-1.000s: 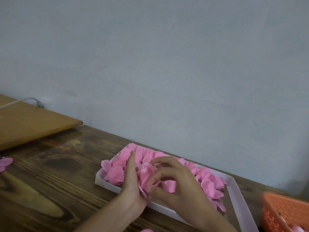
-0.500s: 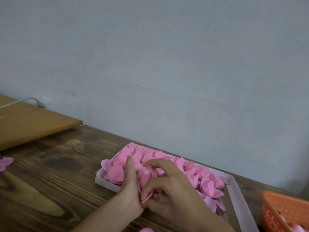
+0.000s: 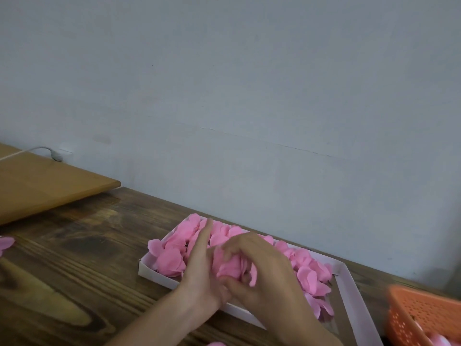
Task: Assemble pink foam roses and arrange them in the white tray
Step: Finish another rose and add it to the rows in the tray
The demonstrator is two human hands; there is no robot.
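Note:
A white tray (image 3: 154, 272) lies on the dark wooden table, filled with several pink foam roses (image 3: 172, 258). Both hands are over its near middle. My right hand (image 3: 264, 273) has its fingers and thumb curled round one pink rose (image 3: 230, 267), held low among the others. My left hand (image 3: 199, 265) stands on edge with straight fingers pressed against the left side of that rose. The tray's right end (image 3: 349, 290) holds no roses.
An orange perforated basket (image 3: 424, 315) with pink pieces sits at the right edge. A light wooden board (image 3: 45, 188) with a white cable lies at the far left. A loose pink petal (image 3: 5, 243) rests near the left border. The wall stands close behind the tray.
My right hand has lowered the rose deeper among the others and curled tighter round it. My left hand's fingers have stretched farther over the tray.

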